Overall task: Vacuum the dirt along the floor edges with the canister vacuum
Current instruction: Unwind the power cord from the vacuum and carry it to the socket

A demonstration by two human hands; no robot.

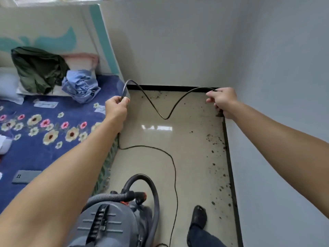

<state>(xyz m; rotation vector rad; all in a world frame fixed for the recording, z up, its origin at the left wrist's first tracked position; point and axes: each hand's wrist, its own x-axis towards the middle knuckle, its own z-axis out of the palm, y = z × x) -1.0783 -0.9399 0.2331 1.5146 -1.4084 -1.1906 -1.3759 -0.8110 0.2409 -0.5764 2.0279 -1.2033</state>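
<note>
From the head camera, both bare arms reach forward over a narrow strip of glossy beige floor [187, 139] between a bed and a pale wall. The left hand [116, 108] is curled closed, thumb and fingers pinching the black power cord [166, 118] where it loops up and over just above the knuckles. The right hand [221, 100] is likewise closed around the same cord, fingertips pressed together on it near the far corner. Between the two hands the cord sags in a deep V, hanging above the floor. A further run of cord lies on the tiles, curving from the bed's edge down toward the bottom of the view.

The grey canister vacuum [108, 223] sits at the lower middle, close to the bed's side, its ribbed hose [153, 189] arching over it. Dark dirt specks [216, 138] scatter along the black skirting [229, 157] on the right and near the far wall. A foot in a dark sandal [198, 217] stands right of the vacuum. Crumpled clothes [39, 70] lie on the floral blue bedsheet [53, 125].
</note>
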